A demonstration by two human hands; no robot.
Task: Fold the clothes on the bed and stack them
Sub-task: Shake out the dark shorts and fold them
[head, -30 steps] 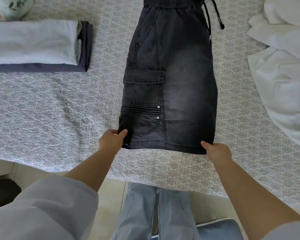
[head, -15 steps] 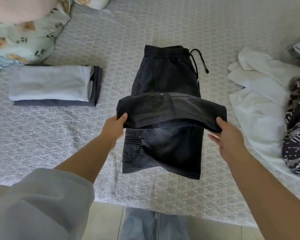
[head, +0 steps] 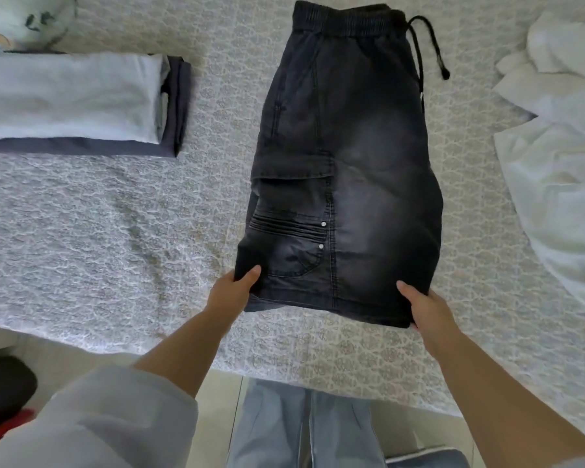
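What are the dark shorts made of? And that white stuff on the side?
The dark shorts look like soft washed denim: faded grey patches, stitched seams, small metal studs by the pocket. The waistband looks elastic, being gathered, with a cord drawstring. The white garment looks like thin, smooth woven cloth, maybe cotton, since it crumples into soft folds.

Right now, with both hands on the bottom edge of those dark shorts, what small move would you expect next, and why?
Probably lifting the hem up toward the waistband. The left hand and right hand each grip a bottom corner of the shorts, which lie flat at full length, longer than the folded stack nearby.
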